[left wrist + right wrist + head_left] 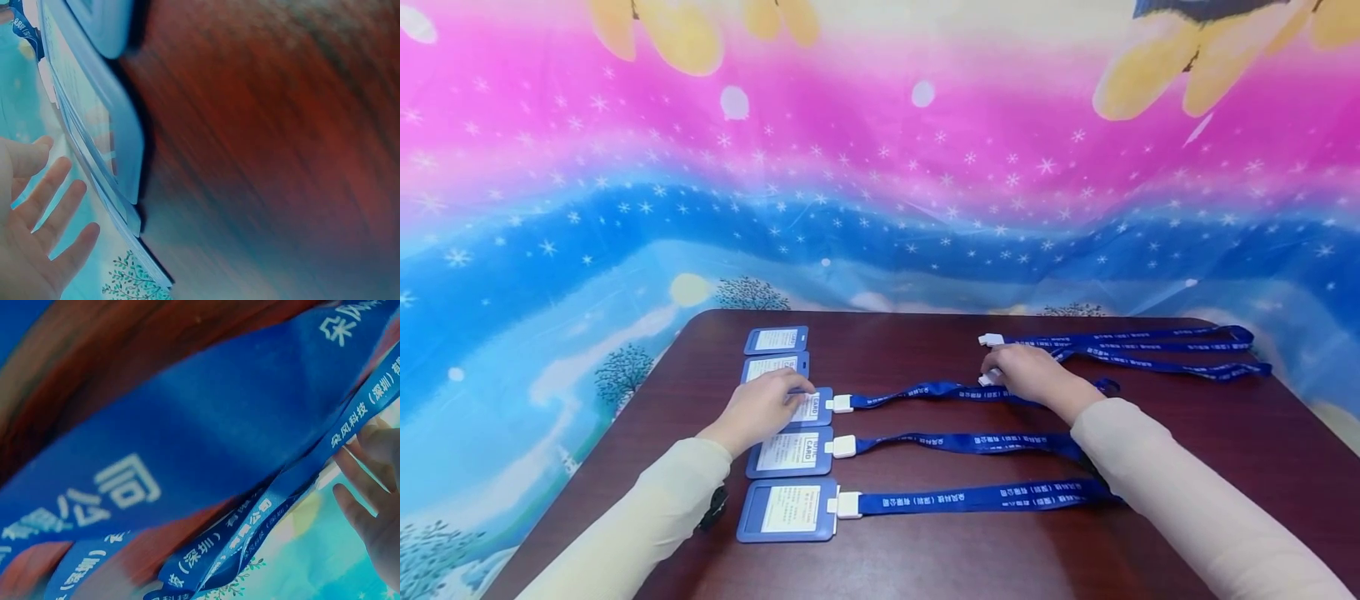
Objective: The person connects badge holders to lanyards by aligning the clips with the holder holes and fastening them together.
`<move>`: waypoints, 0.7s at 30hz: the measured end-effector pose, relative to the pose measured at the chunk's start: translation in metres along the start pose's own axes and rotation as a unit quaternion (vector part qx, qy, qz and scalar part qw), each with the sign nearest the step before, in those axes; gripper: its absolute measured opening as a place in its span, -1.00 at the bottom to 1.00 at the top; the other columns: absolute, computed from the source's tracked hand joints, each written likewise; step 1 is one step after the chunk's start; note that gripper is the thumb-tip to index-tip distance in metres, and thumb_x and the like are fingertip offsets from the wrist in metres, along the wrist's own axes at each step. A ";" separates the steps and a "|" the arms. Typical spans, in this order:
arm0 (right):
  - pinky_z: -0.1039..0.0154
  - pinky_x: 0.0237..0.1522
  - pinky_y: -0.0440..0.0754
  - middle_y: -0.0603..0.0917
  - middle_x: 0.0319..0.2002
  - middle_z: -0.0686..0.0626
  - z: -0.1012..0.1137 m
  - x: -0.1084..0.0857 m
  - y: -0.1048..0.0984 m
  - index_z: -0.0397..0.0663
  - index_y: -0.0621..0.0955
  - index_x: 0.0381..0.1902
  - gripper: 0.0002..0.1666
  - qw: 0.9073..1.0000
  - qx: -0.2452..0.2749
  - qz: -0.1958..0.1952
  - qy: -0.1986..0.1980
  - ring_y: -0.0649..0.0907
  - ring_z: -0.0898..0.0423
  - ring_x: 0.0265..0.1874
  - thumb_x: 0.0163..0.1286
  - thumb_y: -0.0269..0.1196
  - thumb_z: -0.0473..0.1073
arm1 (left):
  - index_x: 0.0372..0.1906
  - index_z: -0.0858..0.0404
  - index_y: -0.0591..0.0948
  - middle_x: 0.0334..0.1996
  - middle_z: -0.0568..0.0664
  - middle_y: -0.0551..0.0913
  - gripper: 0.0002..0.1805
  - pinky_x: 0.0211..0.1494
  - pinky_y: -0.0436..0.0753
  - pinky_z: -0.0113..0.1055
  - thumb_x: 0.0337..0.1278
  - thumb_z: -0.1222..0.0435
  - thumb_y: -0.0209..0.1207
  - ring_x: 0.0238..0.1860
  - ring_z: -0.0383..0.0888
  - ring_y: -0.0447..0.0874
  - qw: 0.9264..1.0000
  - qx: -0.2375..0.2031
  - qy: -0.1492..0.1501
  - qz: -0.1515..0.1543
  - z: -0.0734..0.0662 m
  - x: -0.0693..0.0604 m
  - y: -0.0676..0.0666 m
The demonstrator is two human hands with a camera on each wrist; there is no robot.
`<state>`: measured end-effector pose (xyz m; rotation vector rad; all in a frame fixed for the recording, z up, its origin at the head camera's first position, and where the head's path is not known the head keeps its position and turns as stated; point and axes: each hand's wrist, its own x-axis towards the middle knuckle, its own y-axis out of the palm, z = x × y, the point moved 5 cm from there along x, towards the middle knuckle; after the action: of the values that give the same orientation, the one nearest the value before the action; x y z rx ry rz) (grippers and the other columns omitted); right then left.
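Lanyards (966, 498) stretch right, likely against tangling; left hand (763, 408) loose over badges (786, 510), right hand (1033, 375) maybe pinching, I can't tell

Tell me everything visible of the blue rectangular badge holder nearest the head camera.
The blue rectangular badge holder looks plastic, with rounded corners. Its window shows a pale card, print too small to read. It lies flat on the glossy reddish-brown table; a white clip joins it to a blue, white-lettered ribbon lanyard.
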<state>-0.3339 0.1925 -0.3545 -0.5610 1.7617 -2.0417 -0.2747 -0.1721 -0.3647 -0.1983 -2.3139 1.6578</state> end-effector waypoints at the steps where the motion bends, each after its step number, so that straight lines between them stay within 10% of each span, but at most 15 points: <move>1: -0.05 -0.02 0.63 0.72 -0.13 -0.10 0.000 0.001 0.001 -0.14 0.75 -0.12 -0.82 1.000 -0.001 0.000 0.003 0.69 -0.08 -0.10 0.35 0.29 -0.34 | 0.00 0.10 0.71 0.03 -0.01 0.67 -0.77 0.12 0.60 0.01 0.28 0.29 0.27 0.10 0.00 0.62 1.000 0.001 0.001 0.001 0.000 0.000 0.000; 21: 0.11 -0.20 0.63 0.63 -0.39 0.00 0.027 0.026 0.004 -0.10 0.73 -0.34 -0.88 0.999 -0.018 0.015 0.026 0.54 0.06 -0.40 0.24 0.33 -0.40 | 0.00 0.09 0.72 0.05 0.00 0.67 -0.78 0.16 0.55 0.08 0.30 0.31 0.25 0.16 0.05 0.58 1.000 -0.002 0.001 -0.004 0.010 0.002 -0.004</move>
<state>-0.3415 0.1559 -0.3540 -0.4935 1.8297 -2.0242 -0.2798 -0.1817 -0.3634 -0.1908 -2.3137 1.6488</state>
